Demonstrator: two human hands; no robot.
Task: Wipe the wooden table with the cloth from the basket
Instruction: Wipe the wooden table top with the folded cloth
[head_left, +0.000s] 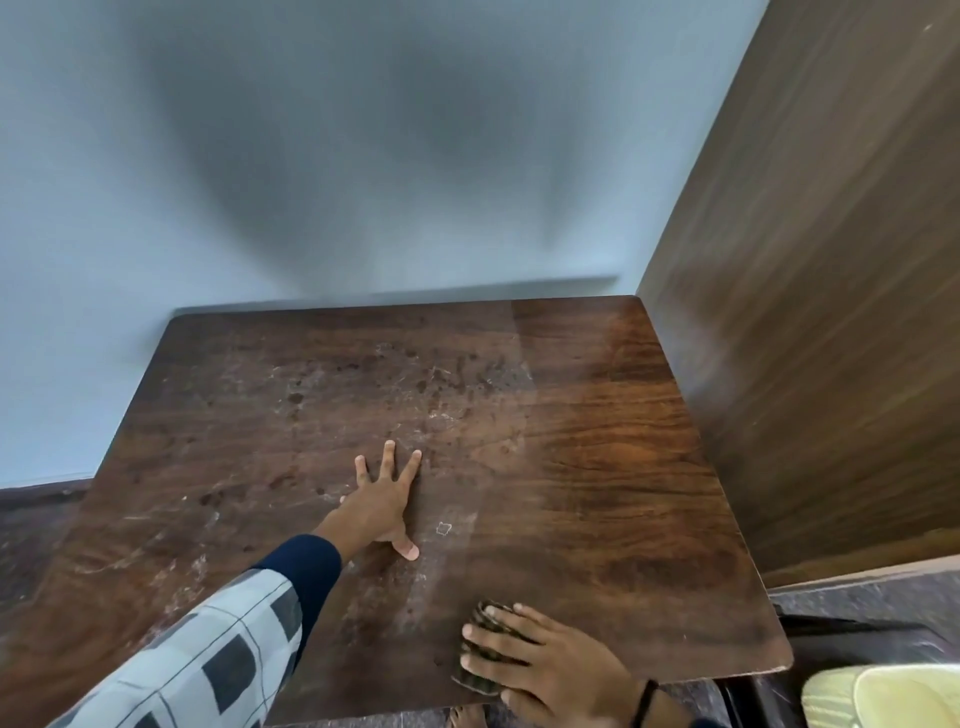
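— Where is the cloth?
— I see the cloth (485, 616) near the front edge of the table (597, 441), on the right. It is dark, striped and bunched up.

— What are the hands doing?
— The right hand (545, 660) lies on top of the cloth. Its fingers are spread over it and press it onto the wood. The left hand (384, 499) is flat on the middle of the table, fingers straight and wide apart. It holds nothing.

— What is around the table?
— A pale wall (363, 156) is right behind it. A tall wood panel (831, 260) stands tight against its right side. The floor (31, 519) is dark. A yellow thing (883, 696) sits low in the right corner, and I cannot tell what it is.

— What is in the way?
— The left hand and its checked sleeve (208, 649) lie across the left part, where I see pale marks and dark spots. The right part looks shiny.
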